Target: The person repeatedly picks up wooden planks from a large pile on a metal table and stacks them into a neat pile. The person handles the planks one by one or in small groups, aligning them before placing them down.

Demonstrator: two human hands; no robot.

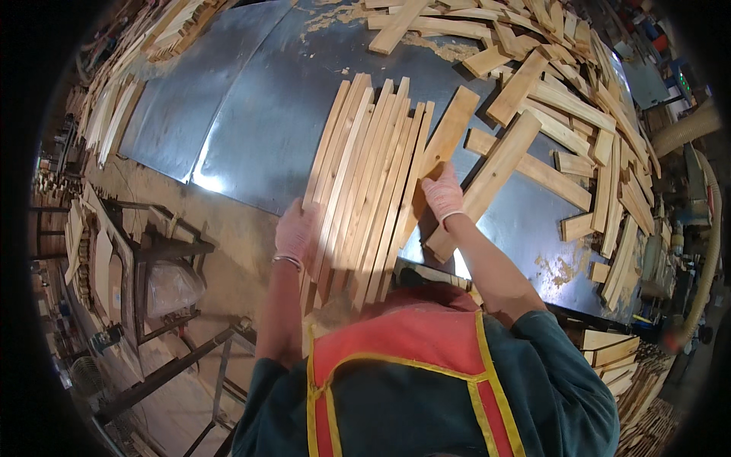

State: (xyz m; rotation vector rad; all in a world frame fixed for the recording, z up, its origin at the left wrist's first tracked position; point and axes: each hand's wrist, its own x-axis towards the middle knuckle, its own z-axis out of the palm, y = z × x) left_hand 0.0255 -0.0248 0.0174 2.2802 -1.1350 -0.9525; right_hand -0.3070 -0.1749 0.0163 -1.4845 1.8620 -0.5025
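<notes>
While hands [295, 230] [443, 194] grip slat row [358, 167] (left), board [451, 126] (right) | loose boards [550, 177], sawdust [562, 270] clutter tabletop [282, 91]

No words, numbers, labels or signs can be read, neither on the wooden strips [362, 171] between the left hand [295, 231] and the right hand [443, 196] nor on the desk [255, 114]. Far to the right of the hands, a small green glow [683, 80] shows no legible characters.
</notes>
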